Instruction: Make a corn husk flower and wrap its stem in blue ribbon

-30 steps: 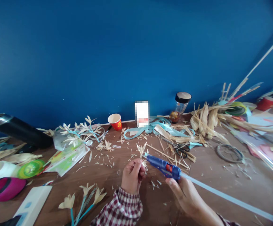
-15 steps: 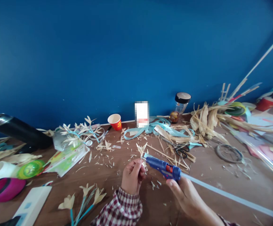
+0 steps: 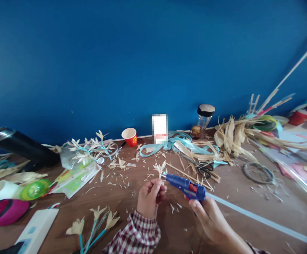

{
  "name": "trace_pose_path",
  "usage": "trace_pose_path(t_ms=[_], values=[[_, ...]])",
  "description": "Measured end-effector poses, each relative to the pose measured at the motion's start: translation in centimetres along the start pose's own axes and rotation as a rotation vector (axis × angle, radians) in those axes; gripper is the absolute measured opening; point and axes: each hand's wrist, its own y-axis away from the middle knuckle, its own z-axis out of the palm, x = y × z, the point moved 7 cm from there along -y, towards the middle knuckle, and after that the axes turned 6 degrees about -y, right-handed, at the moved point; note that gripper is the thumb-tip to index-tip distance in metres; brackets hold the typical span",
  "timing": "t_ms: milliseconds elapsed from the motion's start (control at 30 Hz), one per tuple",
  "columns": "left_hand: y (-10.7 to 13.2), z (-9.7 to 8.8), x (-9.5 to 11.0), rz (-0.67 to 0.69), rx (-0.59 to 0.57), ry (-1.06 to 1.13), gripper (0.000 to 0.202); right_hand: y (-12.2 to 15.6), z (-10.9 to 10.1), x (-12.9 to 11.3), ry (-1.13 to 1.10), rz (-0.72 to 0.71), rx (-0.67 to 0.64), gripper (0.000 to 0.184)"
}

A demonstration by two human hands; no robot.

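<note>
Between thumb and fingers, my left hand (image 3: 149, 197) pinches the base of a small pale husk flower (image 3: 160, 167), its petals pointing up and away. My right hand (image 3: 209, 215) is wrapped round the handle of a blue glue gun (image 3: 185, 185). The gun's nozzle lies at the flower's base, just above my left fingertips; whether it touches is too small to tell. From the back of the gun a long, translucent glue stick (image 3: 262, 218) runs to the lower right. Three finished-looking flowers (image 3: 97, 220) on blue stems lie at the lower left.
Husk scraps litter the brown table (image 3: 111, 204). Along the blue wall stand a red paper cup (image 3: 132, 139) and a glass jar (image 3: 200, 121). Blue ribbon (image 3: 180, 143), scissors (image 3: 205, 171) and dried husks (image 3: 233, 134) lie behind my hands. A black flask (image 3: 23, 146) and white power strip (image 3: 35, 229) are leftward.
The glue gun has shifted slightly to the right, its nozzle still by the flower's base. The flower has turned a little in my left fingers.
</note>
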Motion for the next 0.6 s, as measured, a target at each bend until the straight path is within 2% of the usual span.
trace_pose_path(t_ms=[367,600], values=[[0.28,-0.08,0.45,0.016,0.050,0.021,0.034,-0.02,0.15,-0.64,0.015,-0.026,-0.020,0.040],[0.45,0.01,0.71,0.011,0.060,0.061,0.034,-0.02,0.04,0.00,0.012,0.006,0.007,0.041]])
